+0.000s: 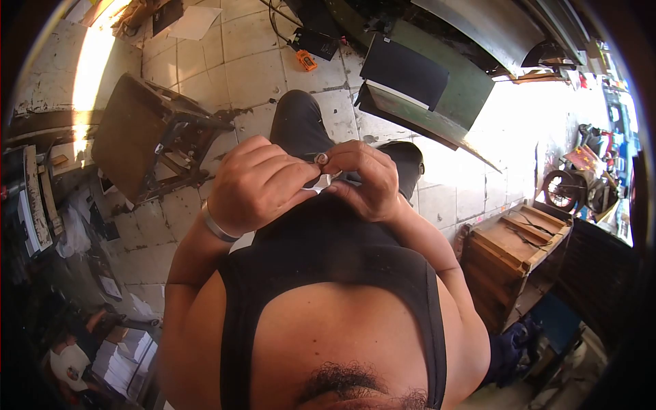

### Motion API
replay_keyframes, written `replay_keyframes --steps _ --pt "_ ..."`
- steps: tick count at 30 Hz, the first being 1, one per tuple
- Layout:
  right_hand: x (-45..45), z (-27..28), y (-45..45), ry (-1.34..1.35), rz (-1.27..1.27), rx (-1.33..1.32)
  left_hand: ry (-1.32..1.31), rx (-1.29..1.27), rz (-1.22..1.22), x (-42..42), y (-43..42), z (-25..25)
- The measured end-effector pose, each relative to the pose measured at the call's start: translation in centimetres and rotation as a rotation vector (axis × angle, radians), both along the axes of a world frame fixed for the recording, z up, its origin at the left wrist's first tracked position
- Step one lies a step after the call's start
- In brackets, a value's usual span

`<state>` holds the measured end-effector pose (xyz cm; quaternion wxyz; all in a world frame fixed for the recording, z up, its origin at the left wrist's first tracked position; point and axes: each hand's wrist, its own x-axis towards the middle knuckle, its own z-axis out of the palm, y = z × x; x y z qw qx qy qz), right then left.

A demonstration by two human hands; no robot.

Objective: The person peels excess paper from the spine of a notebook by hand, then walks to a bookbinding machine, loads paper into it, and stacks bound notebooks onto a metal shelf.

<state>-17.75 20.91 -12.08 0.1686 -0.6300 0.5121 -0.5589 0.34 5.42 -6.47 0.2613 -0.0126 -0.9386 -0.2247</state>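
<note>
In front of my chest, above my dark-clothed legs, my left hand (263, 183) and my right hand (365, 179) meet with fingertips almost touching. Between them is a small pale piece (324, 182), pinched by the fingers of both hands. A small round end shows at the fingertips just above it, too small to name. A grey band (217, 225) circles my left wrist. The fingers of both hands are bent and closed, and they partly hide the pale piece.
A worn wooden stool (133, 140) stands at the left. An orange object (305, 60) lies on the tiled floor ahead. A green surface with a black panel (403, 68) is at upper right, a wooden cabinet (509, 242) at right, a motorcycle (581, 181) beyond.
</note>
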Motion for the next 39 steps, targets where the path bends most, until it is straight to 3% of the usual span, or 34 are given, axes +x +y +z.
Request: replay_keyframes --steps 10,18,28,39 --pt "-0.6 0.6 0.1 0.071 -0.076 0.029 0.205 0.221 0.061 1.6 -1.3 -0.7" --pt "0.5 2.0 0.1 0.257 -0.181 0.013 0.196 0.041 -0.076 2.8 -2.5 -1.7" --pt "0.8 1.2 0.1 0.225 -0.188 0.016 0.221 0.042 -0.055 3.0 -2.3 -2.5" --pt "-1.4 0.6 1.1 0.095 -0.207 0.244 0.421 0.336 0.064 4.1 -3.1 -3.2"
